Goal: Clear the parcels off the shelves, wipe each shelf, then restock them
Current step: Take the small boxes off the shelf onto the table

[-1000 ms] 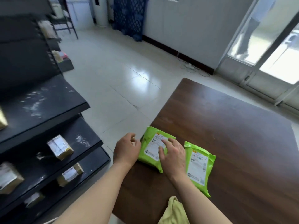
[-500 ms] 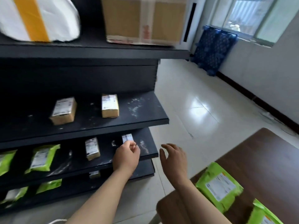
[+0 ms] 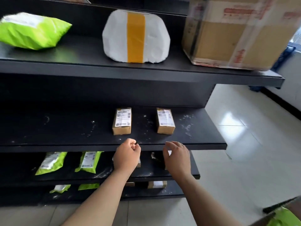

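item 1: black metal shelving unit [image 3: 146,88], several tiers, all loaded; a large taped cardboard carton [image 3: 236,33] sits on the top tier.

item 2: dust-flecked middle shelf [image 3: 65,128]. it carries only two parcels, both towards its right half.

item 3: small brown cardboard box with a white label [image 3: 121,121], left of the pair, and a matching brown labelled box [image 3: 165,121] to its right. they stand apart and flat on the shelf. each has its long axis running front to back, so a short end faces the person.

item 4: left hand [image 3: 127,156], fingers curled into a loose fist, nothing seen in it. right hand [image 3: 177,157], fingers relaxed and spread, holding nothing. both hover at the front lip of the middle shelf, touching neither box.

finding: the boxes lie straight ahead of the hands and further in. the left hand is nearer the left box, the right hand nearer the right box.

assessment: clearing is under way. a short forward reach, one hand per box, looks the likely next move, with the fingers closing across the narrow width.
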Demonstrator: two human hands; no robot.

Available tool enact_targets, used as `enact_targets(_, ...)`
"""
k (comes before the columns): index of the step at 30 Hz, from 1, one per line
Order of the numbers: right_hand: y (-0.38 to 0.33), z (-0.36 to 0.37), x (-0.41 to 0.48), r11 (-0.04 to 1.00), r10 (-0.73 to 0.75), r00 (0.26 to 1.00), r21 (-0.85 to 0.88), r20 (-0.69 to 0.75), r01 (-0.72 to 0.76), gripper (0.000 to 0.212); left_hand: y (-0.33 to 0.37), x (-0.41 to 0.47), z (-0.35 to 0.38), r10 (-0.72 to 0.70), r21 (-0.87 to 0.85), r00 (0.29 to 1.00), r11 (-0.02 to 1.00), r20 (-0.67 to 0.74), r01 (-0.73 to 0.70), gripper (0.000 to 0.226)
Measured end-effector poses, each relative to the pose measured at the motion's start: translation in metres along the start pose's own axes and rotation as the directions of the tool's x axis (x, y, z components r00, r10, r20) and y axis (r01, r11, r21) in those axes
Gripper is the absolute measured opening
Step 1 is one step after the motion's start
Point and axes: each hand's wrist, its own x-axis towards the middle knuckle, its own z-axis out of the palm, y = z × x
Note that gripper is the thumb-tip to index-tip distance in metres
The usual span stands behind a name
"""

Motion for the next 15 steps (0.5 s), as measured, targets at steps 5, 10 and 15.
enact_targets(5,-0.025,0.023,0.030,0.999,0.036,0.999,-0.020,0.008,-0.036,0.030,-0.018,0.047,-0.017,0.018,0.066,0.999,0.998,0.028,-0.020,0.029)
enact_targets(10,-0.026,0.035,0.063,0.995,0.058,0.998,-0.080,0.014,-0.057,0.031,-0.027,0.092,-0.012,0.014,0.204,0.999,0.979,0.032,-0.020,0.046)
enact_targets(15,-0.018,0.045,0.104,0.988,0.105,0.994,-0.116,0.014,-0.103,0.037,-0.031,0.134,0.005,-0.032,0.371,0.996,0.929,0.079,0.000,0.070)
